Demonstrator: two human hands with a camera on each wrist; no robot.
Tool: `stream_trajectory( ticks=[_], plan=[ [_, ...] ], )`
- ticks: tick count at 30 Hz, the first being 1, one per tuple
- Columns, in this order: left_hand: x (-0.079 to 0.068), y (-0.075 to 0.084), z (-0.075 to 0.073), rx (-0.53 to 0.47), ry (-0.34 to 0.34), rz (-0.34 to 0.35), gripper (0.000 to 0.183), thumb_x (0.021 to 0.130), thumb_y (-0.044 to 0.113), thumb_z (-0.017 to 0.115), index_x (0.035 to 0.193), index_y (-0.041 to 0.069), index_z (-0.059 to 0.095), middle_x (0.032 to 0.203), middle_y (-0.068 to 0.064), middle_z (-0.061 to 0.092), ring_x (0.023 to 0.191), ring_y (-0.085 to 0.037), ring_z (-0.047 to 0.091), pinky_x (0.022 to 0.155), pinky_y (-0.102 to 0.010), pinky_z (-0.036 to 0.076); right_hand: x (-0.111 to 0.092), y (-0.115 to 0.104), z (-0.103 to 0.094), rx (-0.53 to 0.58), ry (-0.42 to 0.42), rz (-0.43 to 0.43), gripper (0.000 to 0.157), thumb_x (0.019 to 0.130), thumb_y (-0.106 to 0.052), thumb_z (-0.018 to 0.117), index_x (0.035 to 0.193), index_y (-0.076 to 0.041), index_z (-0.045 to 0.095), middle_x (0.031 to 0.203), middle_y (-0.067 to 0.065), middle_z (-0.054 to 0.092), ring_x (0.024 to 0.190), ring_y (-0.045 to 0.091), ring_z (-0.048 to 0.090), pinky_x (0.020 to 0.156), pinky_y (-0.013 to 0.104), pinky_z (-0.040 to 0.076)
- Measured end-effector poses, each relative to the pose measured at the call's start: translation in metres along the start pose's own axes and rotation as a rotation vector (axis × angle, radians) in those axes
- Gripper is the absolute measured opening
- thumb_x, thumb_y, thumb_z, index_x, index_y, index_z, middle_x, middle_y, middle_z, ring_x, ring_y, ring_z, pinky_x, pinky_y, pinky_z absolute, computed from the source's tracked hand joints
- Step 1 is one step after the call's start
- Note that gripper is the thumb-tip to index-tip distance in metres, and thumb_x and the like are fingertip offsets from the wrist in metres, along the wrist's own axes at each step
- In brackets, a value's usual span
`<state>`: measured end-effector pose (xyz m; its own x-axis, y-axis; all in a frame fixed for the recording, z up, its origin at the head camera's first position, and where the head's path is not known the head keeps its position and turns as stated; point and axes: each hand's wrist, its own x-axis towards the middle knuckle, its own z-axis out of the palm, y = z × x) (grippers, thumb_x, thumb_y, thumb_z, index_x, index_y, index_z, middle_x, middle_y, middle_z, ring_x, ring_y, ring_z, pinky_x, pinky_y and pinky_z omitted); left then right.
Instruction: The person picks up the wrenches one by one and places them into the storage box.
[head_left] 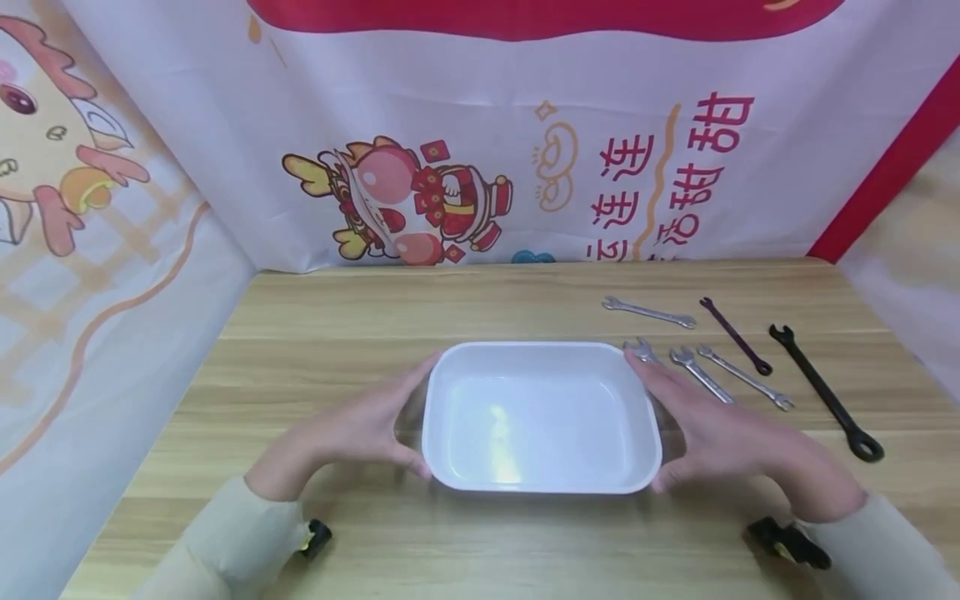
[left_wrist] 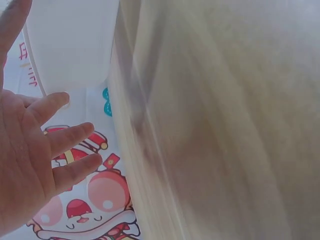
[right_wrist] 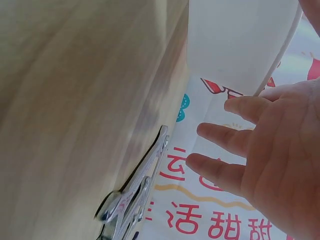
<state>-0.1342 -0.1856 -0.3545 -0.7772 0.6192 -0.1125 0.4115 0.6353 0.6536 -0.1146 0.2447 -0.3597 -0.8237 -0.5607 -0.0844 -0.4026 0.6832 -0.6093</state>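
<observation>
A white plastic tray point(head_left: 542, 425) with rounded corners faces up in the middle of the head view, nothing inside it. At its left end, my left hand point(head_left: 360, 433) holds the rim between thumb and forefinger, one at each corner. My right hand point(head_left: 716, 429) grips the right end the same way. The wrist views show the tray's outer side wall point(left_wrist: 72, 42) close over the table, with the other fingers point(right_wrist: 220, 172) spread out below the rim. Beside and behind the right hand lie a silver open-end wrench point(head_left: 701, 375) and another silver wrench point(head_left: 642, 348), partly covered.
More wrenches lie at the right: a large black one point(head_left: 825, 392), a dark purple one point(head_left: 735, 335), a thin silver one point(head_left: 744, 377) and a silver one point(head_left: 648, 312) farther back. A printed cloth point(head_left: 450, 92) hangs behind the wooden table point(head_left: 360, 308) and along its sides.
</observation>
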Motion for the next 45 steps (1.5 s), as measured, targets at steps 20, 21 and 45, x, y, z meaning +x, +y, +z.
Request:
stream_trajectory(
  ticks=[20,21,45],
  plan=[
    [0.017,-0.024,-0.017,-0.264,-0.062,0.051,0.131,0.064,0.031,0.095,0.16,0.032,0.006,0.163,0.011,0.023,0.152,-0.022,0.021,0.121,-0.06,0.018,0.039,0.006,-0.004,0.125,0.012,-0.113,0.137,0.057,-0.049,0.094,0.161,-0.028,0.008,0.161,0.0,0.029,0.147,0.032,0.029,0.116,0.07,0.02],
    [0.017,-0.024,-0.018,-0.267,-0.063,0.049,0.13,0.064,0.031,0.095,0.16,0.032,0.006,0.163,0.01,0.022,0.153,-0.023,0.02,0.121,-0.06,0.018,0.04,0.006,-0.003,0.127,0.013,-0.107,0.136,0.056,-0.05,0.094,0.161,-0.029,0.008,0.161,0.0,0.03,0.147,0.031,0.029,0.116,0.07,0.021],
    [0.016,-0.029,-0.032,-0.274,-0.074,-0.025,0.127,0.068,0.028,0.093,0.16,0.033,0.005,0.167,0.008,0.015,0.156,-0.031,0.008,0.117,-0.069,0.014,0.059,0.004,-0.005,0.157,-0.04,-0.035,0.136,0.062,-0.045,0.093,0.161,-0.028,0.002,0.162,0.009,0.022,0.146,0.037,0.02,0.115,0.074,0.014]
  ],
)
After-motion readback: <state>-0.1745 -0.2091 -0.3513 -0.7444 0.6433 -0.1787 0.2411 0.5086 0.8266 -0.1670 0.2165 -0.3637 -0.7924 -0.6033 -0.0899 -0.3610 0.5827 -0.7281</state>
